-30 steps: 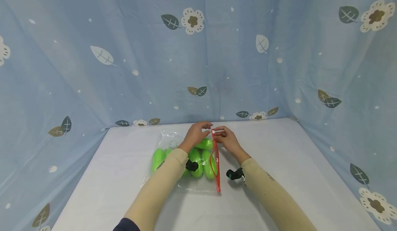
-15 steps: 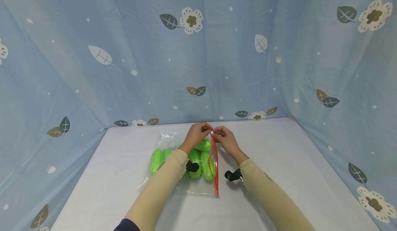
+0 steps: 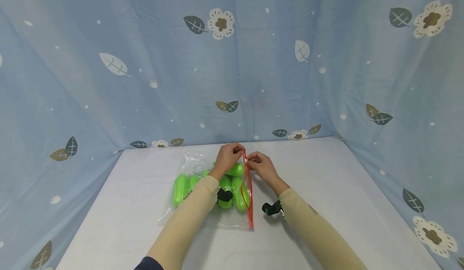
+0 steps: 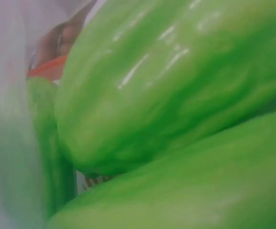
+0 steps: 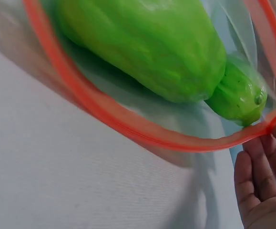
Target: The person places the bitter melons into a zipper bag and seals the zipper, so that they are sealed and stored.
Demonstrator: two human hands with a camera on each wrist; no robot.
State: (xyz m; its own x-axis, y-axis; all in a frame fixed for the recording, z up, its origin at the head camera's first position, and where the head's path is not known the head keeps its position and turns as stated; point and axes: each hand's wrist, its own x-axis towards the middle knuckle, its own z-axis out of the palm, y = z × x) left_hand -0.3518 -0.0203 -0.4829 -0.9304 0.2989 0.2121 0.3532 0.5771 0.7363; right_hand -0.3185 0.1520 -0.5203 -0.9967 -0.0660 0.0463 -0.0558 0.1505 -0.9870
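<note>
A clear zip bag (image 3: 232, 220) with a red zip edge (image 3: 250, 205) lies on the table, holding several bright green, ridged vegetables (image 3: 239, 193) that look like cucumbers or gourds. My left hand (image 3: 228, 156) pinches the zip edge at its far corner. Just to the right, my right hand (image 3: 262, 166) pinches the red edge by the small white slider (image 3: 246, 160). In the right wrist view the zip edge (image 5: 176, 142) gapes in a wide loop, with a green vegetable (image 5: 152, 47) inside. Green vegetables (image 4: 176, 86) fill most of the left wrist view.
A white cloth (image 3: 304, 181) covers the table. Behind it hangs a blue curtain (image 3: 174, 80) with leaves and flowers. Black wrist cameras (image 3: 271, 208) sit at both sleeves, the left one overlapping the bag in the head view.
My right hand has slid slightly nearer along the red edge with the white slider, away from the far corner. The left hand has closed its pinch on that corner.
</note>
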